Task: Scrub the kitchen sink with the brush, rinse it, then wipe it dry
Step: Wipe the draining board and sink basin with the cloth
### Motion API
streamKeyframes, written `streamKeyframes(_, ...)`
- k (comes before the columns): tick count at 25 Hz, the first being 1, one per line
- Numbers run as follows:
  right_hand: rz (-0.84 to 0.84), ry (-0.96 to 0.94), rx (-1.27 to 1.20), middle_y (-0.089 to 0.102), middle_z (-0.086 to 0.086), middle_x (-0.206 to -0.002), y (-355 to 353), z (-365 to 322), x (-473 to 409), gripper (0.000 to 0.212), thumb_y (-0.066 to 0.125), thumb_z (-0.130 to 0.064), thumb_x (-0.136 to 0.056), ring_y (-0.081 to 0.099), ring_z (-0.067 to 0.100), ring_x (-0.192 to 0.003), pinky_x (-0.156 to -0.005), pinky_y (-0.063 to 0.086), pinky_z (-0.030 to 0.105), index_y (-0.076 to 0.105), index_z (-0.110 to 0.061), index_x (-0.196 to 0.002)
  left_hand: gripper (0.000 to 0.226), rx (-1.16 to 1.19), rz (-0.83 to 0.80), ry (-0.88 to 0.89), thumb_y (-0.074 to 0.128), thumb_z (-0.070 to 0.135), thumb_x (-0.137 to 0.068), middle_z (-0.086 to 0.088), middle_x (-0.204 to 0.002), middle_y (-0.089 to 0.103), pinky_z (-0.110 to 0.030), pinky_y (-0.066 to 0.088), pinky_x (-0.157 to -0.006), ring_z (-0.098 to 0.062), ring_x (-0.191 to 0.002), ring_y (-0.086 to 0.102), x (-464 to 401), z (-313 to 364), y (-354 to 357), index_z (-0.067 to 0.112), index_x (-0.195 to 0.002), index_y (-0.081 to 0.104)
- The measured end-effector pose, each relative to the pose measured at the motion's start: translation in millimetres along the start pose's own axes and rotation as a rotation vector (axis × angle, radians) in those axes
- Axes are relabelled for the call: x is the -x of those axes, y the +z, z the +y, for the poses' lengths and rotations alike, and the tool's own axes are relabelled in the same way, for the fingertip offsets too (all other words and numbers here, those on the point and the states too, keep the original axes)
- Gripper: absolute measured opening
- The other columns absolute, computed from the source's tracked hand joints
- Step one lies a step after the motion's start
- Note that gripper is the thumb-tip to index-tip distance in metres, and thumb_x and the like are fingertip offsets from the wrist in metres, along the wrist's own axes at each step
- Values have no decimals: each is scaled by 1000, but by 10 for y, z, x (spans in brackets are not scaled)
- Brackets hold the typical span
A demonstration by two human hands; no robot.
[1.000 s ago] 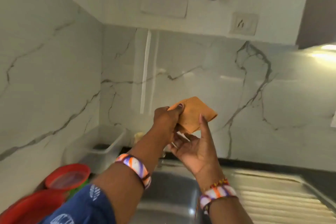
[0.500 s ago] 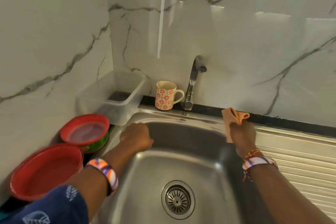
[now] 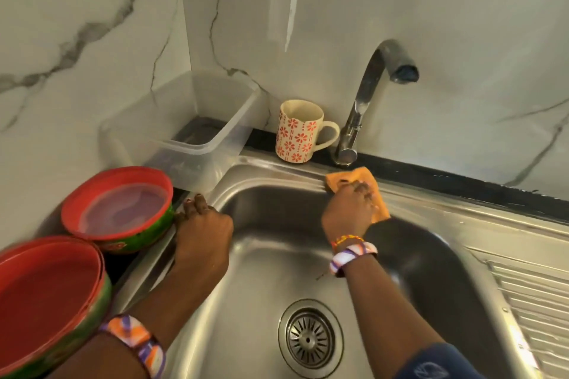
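- Now we are wiping: our right hand (image 3: 348, 212) is pressing an orange cloth (image 3: 374, 194) onto the back rim of the sink (image 3: 277, 172), just in front of the tap (image 3: 363, 101); the fingers are spread over the cloth, but whether they are gripping it or lying flat on it we cannot tell
- Our left hand (image 3: 203, 228) is resting on the sink's left rim, fingers curled loosely over the edge and holding nothing; we are judging it a brace
- No brush is showing anywhere, and no water is running from the tap; so we are taking the scrub and the rinse as done, though that is a judgement only
- We are reading the drying as barely begun; the cloth is sitting at the rim, and the basin walls, the floor round the drain (image 3: 309, 338) and the ribbed drainer (image 3: 529, 301) are waiting for it
- A mug (image 3: 297, 132), a clear tub (image 3: 184, 120) and two red bowls (image 3: 120, 206) are standing near the left and back edges; we are thinking the cloth should be passing clear of the mug
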State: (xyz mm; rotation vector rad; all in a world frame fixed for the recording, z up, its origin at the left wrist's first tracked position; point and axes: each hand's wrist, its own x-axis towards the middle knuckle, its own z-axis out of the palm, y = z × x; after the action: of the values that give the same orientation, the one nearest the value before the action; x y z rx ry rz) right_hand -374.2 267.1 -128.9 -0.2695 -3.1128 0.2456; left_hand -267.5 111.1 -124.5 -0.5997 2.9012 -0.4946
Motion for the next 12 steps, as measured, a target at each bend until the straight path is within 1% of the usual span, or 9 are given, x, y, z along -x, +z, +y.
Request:
streamKeyframes(1,-9,-90,15,26,25,-149,26,-152,45,59,45,-12,-91,29,39,-137,-113,26,47,24,4,-143,40,-7,-5,0,46,2,-91,-25,-141,37,-40,39,-102,-37,-131,37,-12,8,-11,2,-131,49)
streamKeyframes(3,-53,-359,-14,36,21,-144,114,-433,150,52,42,-7,-90,36,36,-133,-112,28,43,31,-1,-141,38,0,-11,7,44,1,-92,-22,-138,42,-40,42,-98,-36,-128,39,-29,30,-29,7,-128,54)
streamKeyframes(5,-170,-655,-241,49,15,-138,124,-537,250,49,41,-1,-88,45,32,-128,-110,32,39,43,-8,-137,37,39,-7,29,44,1,-93,-17,-134,47,-38,44,-95,-34,-126,42,-23,27,-50,11,-126,56)
streamKeyframes(6,-228,-750,-375,54,13,-134,83,-494,281,51,40,2,-85,48,32,-126,-107,36,38,49,-11,-134,36,58,8,42,43,1,-94,-15,-131,49,-37,46,-95,-32,-124,44,-17,10,-70,12,-125,56)
streamKeyframes(7,-209,-799,-463,58,12,-131,27,-399,285,53,40,3,-82,52,32,-122,-104,39,37,53,-12,-131,35,69,27,54,42,1,-95,-13,-129,51,-36,47,-94,-30,-123,46,-12,-16,-94,12,-125,55)
streamKeyframes(9,-15,-725,-495,56,15,-131,-41,-92,233,59,38,5,-77,52,35,-119,-97,42,38,51,-12,-132,35,74,43,72,42,-1,-94,-12,-129,51,-34,47,-93,-28,-122,47,-4,-46,-119,11,-125,55)
streamKeyframes(10,108,-604,-456,50,17,-137,-44,88,208,64,39,8,-77,48,36,-124,-98,41,40,44,-11,-138,36,82,36,72,44,-2,-93,-13,-129,51,-33,46,-93,-28,-123,47,6,-56,-128,11,-125,56)
streamKeyframes(11,189,-448,-398,40,18,-145,-48,256,187,69,40,11,-78,39,36,-131,-104,38,43,34,-9,-143,36,93,28,67,45,-2,-93,-13,-130,50,-33,46,-93,-28,-123,46,19,-67,-138,10,-124,56)
streamKeyframes(12,209,-297,-324,29,17,-151,-31,376,154,71,41,12,-81,28,36,-139,-111,30,46,25,-6,-147,35,106,21,62,45,-1,-93,-13,-131,50,-32,46,-93,-27,-123,47,28,-79,-139,10,-124,57)
